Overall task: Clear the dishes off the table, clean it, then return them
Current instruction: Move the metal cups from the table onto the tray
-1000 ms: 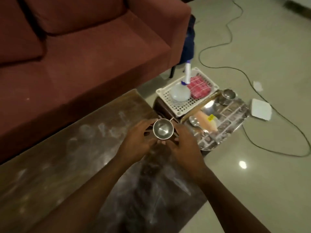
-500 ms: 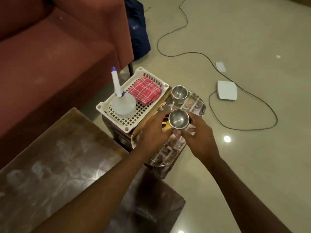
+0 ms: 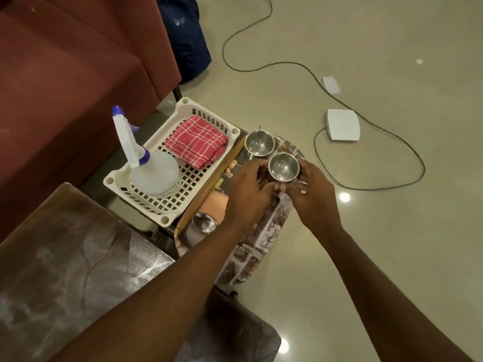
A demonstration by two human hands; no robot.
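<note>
Steel cup (image 3: 283, 167) clasped between left hand (image 3: 247, 197) and right hand (image 3: 312, 198), fingers closed around its sides, just above the printed tray (image 3: 264, 246) beside a second cup (image 3: 259, 142); presumably parked here so the smeared table (image 3: 78, 257) can be wiped.

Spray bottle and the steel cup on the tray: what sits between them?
Head view: the folded red checked cloth lies in the white basket, between the spray bottle and the far steel cup.
</note>
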